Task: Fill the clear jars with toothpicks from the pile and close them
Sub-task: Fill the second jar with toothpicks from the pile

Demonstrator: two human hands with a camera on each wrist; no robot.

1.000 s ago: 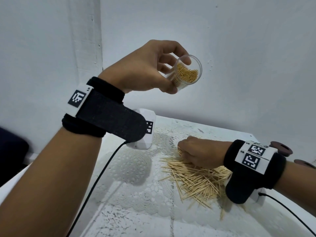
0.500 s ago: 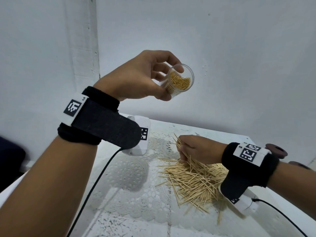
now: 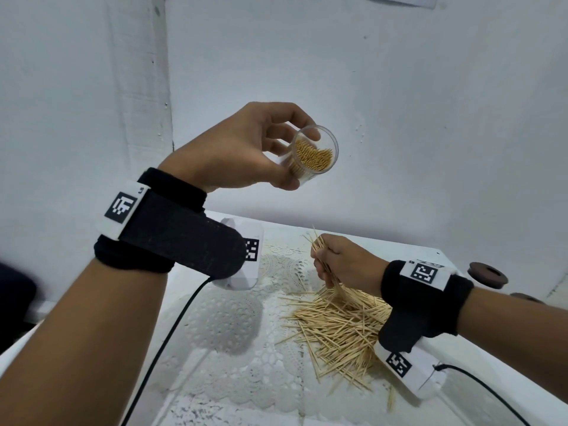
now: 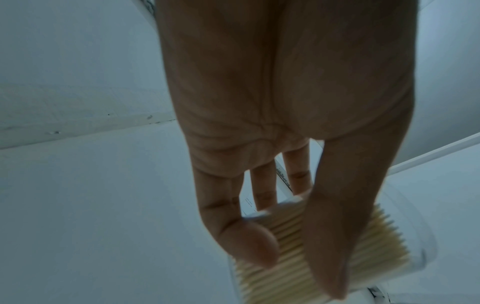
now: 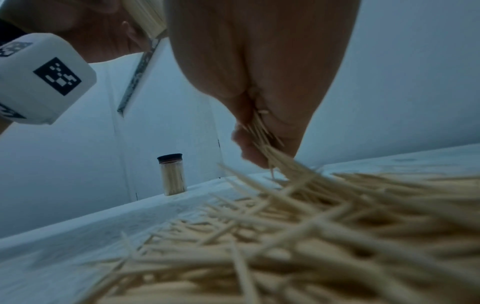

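My left hand (image 3: 246,149) holds a clear jar (image 3: 315,155) high above the table, tilted with its open mouth toward me; toothpicks partly fill it. In the left wrist view the thumb and fingers (image 4: 233,226) wrap the jar (image 4: 324,246). My right hand (image 3: 341,262) grips a bunch of toothpicks (image 3: 319,247) just above the loose pile (image 3: 341,327) on the table; the right wrist view shows the bunch (image 5: 262,131) sticking out from under the fist (image 5: 259,82). A closed jar full of toothpicks (image 5: 172,174) with a dark lid stands farther back on the table.
A white lace cloth (image 3: 227,327) covers the table. Two brown lids (image 3: 488,275) lie at the far right edge. White walls close in behind and to the left. Cables (image 3: 172,327) run from both wrist cameras across the table.
My right hand has risen from the pile with a bunch of toothpicks in its grip. The left hand has lowered the jar a little.
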